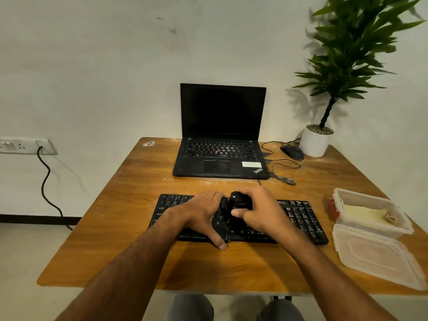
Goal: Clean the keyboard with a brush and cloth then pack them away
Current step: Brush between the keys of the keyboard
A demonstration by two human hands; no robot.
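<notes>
keyboard (301, 216) lies lengthwise left-right; right hand (261, 212) grips brush (238, 202), left hand (201, 212) rests flat.

Both hands sit on the keyboard (298, 216) at the table's (129, 228) centre: the left hand (201, 214) presses it flat, the right hand (261, 212) grips a black brush (238, 202). Toward 12 o'clock, a strip of bare wood lies between keyboard and laptop (220, 156). At 3 o'clock an open box (372, 212) with its lid (379, 256) just beside it blocks the right edge. At 1 o'clock, loose cables (282, 170), a mouse (292, 152) and a potted plant (316, 142) crowd the far corner. Bare wood runs from 7 to 10 o'clock, and along the near edge at 6.
</notes>
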